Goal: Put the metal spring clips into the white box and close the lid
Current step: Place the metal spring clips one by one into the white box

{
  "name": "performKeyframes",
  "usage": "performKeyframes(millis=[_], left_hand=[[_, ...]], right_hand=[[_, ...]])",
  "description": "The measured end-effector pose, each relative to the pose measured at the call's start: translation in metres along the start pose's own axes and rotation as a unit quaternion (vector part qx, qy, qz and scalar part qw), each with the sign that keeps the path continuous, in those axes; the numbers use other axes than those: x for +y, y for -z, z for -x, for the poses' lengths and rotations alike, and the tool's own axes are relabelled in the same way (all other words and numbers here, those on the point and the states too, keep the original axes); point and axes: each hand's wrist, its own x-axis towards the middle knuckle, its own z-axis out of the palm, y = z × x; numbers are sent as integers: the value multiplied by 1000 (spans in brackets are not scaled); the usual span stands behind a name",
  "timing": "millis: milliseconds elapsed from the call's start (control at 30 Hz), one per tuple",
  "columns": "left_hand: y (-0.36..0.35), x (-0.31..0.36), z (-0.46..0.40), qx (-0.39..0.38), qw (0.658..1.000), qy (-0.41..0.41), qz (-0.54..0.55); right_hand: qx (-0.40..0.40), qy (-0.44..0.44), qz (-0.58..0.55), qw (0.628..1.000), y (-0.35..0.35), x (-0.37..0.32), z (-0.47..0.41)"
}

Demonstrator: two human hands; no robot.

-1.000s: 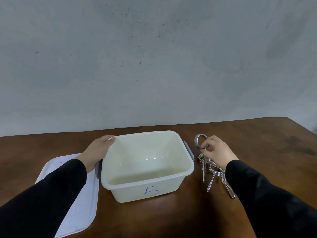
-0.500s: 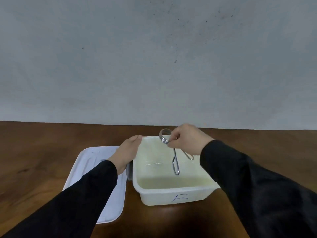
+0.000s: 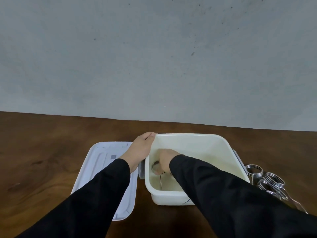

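The open white box (image 3: 214, 143) stands on the brown table. My left hand (image 3: 141, 150) grips the box's left rim at its far corner. My right hand (image 3: 165, 160) is down inside the box near its left wall, shut on a metal spring clip (image 3: 156, 166) whose legs hang toward the box floor. Several more spring clips (image 3: 267, 181) lie in a pile on the table just right of the box. The white lid (image 3: 104, 177) lies flat on the table left of the box, partly under my left sleeve.
A grey wall rises behind the table's far edge. Grey latches (image 3: 238, 158) stick out on the box's right and left sides. Bare brown tabletop (image 3: 42, 160) stretches to the left of the lid.
My right hand picked a clip from the pile, carried it left over the box and lowered it inside. My left hand kept its hold on the rim. The view shifted left.
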Motion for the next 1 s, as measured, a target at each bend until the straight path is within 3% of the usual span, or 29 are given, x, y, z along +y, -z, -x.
performKeyframes(millis=[133,267,367,433,567,733,1000], left_hand=[[2,-1,-2,9,1000,2,5],[1,-2,-2,14,1000,-9,17],[2,-2,-3,23,1000,-13,14],[3,-3,-4,30,999,-9,-4],[2,-4,-5,32,999,-16,-17],[-3,0,0,35,999,-28,0],[-6,3,2,41,999,-17,-14]], right_hand=[[69,71,-12,995,14,5,25],[231,110,-154,954,59,41,71],[368,79,-216,901,94,97,103],[398,18,-219,890,107,149,113],[267,-136,-175,938,99,250,126],[114,-239,-57,963,59,295,133],[122,-232,-46,964,30,293,102]])
